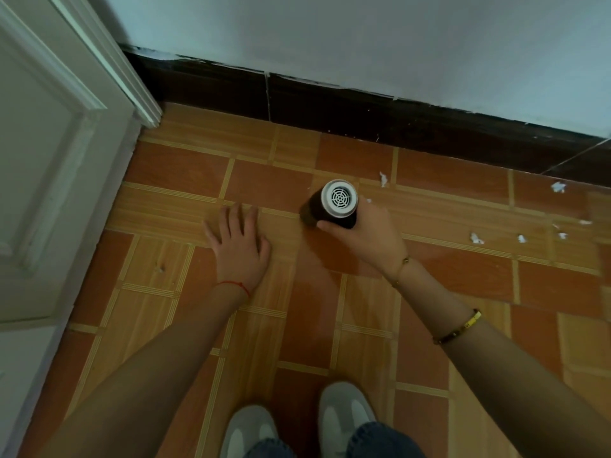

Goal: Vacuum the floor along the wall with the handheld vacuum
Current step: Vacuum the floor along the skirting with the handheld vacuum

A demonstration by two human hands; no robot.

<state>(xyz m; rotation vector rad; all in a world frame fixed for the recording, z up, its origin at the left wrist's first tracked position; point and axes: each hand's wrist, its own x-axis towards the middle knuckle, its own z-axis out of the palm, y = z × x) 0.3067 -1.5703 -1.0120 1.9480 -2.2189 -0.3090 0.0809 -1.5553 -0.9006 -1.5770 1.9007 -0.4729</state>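
Observation:
The handheld vacuum (334, 204) is a dark cylinder with a white vented end cap facing up at me. It stands nose-down on the orange tiled floor (271, 186), a little in front of the dark baseboard (330, 107). My right hand (367, 234) grips its body from the right side. My left hand (238, 241) lies flat on the floor to the left of the vacuum, fingers spread, holding nothing. White paper scraps (383, 179) lie on the tiles to the right of the vacuum, more scraps (476, 239) further right.
A white panelled door (49, 160) and its frame (132, 84) stand at the left. A pale wall (363, 38) runs above the baseboard. My two grey shoes (344, 418) are at the bottom centre.

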